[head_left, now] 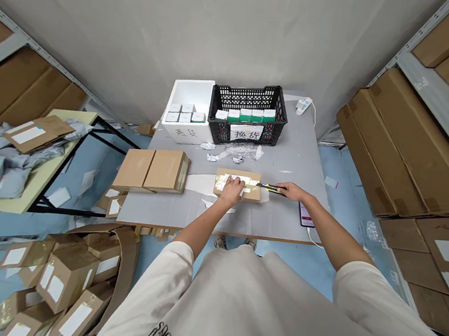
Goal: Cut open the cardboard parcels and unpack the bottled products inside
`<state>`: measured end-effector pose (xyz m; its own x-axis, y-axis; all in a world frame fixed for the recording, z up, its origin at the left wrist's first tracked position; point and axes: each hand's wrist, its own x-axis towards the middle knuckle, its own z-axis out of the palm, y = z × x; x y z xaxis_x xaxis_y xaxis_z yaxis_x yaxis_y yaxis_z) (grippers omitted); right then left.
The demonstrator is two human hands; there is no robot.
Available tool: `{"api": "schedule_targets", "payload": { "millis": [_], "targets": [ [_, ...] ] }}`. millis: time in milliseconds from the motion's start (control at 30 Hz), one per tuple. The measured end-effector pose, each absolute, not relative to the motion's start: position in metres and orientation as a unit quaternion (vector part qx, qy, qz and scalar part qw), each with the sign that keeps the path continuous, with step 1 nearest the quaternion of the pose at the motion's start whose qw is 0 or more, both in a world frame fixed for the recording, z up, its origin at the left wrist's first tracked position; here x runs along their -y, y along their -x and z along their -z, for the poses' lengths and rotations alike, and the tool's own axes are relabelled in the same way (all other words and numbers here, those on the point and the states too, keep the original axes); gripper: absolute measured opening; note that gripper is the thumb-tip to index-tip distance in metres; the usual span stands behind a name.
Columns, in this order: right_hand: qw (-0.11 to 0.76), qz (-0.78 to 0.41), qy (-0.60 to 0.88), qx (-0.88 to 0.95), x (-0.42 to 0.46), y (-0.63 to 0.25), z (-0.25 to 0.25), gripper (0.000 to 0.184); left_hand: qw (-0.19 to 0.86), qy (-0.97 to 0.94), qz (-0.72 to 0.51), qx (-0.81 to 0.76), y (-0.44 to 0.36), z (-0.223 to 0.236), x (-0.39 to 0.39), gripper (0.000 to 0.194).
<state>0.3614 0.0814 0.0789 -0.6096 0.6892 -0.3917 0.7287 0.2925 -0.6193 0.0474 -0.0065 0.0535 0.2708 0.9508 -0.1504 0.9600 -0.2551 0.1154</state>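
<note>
A small brown cardboard box (250, 195) lies on the grey table in front of me, with a white label and shiny tape on top. My left hand (233, 189) rests on the left half of the box's top, its fingers laid out across the label. In my right hand (292, 191) is a yellow and black utility knife (271, 188), held from the right side with the fingers closed round its handle. The knife's tip is at the right end of the box, over the taped top; whether it cuts in cannot be seen.
Two brown boxes (167, 171) stand left on the table (296, 144). Behind are a white foam bin (190, 134) and a black crate (273, 133) holding small white-topped boxes. Crumpled plastic (241, 150), a phone (306, 215) and a power strip (303, 106) lie about. Cartons (68, 274) fill the left floor.
</note>
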Motion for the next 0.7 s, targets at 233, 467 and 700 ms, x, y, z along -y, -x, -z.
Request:
{"api": "schedule_targets", "payload": {
  "millis": [233, 467, 700],
  "targets": [
    [0.007, 0.436, -0.493, -0.753, -0.051, -0.368, -0.078, 0.045, 0.096, -0.787, 0.031, -0.609, -0.049, -0.06, 0.009, 0.067],
    [-0.022, 0.494, -0.471, -0.731, -0.043, -0.379, -0.065, 0.048, 0.088, -0.793, 0.021, -0.603, -0.047, -0.059, 0.012, 0.065],
    [-0.076, 0.522, -0.481, -0.701, -0.031, -0.375, -0.055, 0.047, 0.062, -0.8, 0.009, -0.597, -0.047, -0.055, 0.016, 0.066]
  ]
}}
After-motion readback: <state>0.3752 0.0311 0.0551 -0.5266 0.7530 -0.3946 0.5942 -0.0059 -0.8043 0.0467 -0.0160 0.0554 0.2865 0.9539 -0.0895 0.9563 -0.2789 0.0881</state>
